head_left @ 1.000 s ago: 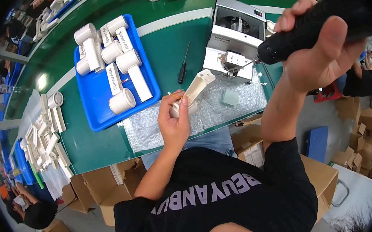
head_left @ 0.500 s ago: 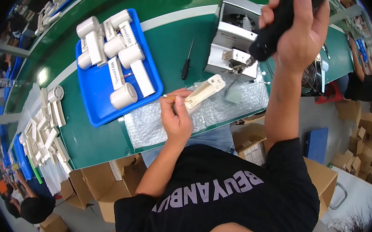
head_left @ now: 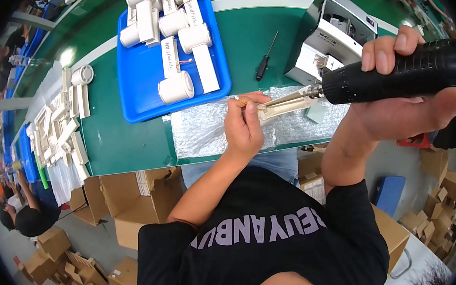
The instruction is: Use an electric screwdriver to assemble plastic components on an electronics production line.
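Gripped in my right hand (head_left: 400, 98) is a black electric screwdriver (head_left: 375, 74), held nearly level. Its metal bit meets the far end of a cream plastic fan housing (head_left: 288, 105), a long hollow handle-shaped part. My left hand (head_left: 244, 125) pinches the near end of that housing, with a short orange wire by the fingers. Beneath lies a sheet of bubble wrap (head_left: 201, 135). Just beyond the bit stands a metal screw feeder (head_left: 329, 37), partly hidden behind the screwdriver.
A blue tray (head_left: 129, 98) of white fan units (head_left: 176, 87) sits at the left. A loose screwdriver (head_left: 266, 59) lies between tray and feeder. White plastic parts (head_left: 61, 128) are heaped at the table's far left. Cardboard boxes (head_left: 130, 204) stand below the table edge.
My right hand has brought the electric screwdriver down from above the feeder to the housing's end. The housing has turned in my left hand. The whole view has shifted.
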### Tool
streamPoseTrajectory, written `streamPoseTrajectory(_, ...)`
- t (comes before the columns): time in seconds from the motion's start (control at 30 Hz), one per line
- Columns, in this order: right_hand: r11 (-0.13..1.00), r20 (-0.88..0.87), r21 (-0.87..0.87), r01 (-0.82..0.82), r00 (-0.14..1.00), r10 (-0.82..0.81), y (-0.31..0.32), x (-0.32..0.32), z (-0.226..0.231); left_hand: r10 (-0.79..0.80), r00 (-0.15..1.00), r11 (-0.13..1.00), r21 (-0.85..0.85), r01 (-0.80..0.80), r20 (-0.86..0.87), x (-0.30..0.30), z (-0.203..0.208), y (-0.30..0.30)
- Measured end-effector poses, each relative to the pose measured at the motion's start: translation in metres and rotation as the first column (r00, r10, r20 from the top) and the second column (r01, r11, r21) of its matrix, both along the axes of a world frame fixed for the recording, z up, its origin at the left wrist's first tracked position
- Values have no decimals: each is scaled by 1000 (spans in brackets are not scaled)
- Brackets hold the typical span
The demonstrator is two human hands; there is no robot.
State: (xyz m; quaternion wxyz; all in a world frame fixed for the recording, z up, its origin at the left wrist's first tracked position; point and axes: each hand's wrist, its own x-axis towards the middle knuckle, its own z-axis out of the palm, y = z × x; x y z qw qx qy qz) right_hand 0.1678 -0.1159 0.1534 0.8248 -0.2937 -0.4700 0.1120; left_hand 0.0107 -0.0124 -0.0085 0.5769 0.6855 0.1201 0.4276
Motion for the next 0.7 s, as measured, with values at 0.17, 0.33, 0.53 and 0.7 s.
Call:
streamPoseTrajectory(0.17,995,42,13,99,994,-100,10,-1,-6,6,1000,1000,3,-6,-15,-2,0,1)
streamPoseTrajectory(0.33,997,11,20,71,997,-71,12,0,-9,10,1000,1000,8,-10,-19,-2,3,4)
streamPoseTrajectory(0.53,997,-12,63,33,999,-32,14,-10,-10,-2,1000,999,42,1,9,-1,0,4)
streamPoseTrajectory(0.7,996,59,9,92,994,-93,13,-6,-4,-4,997,998,-58,0,-73,-1,4,2)
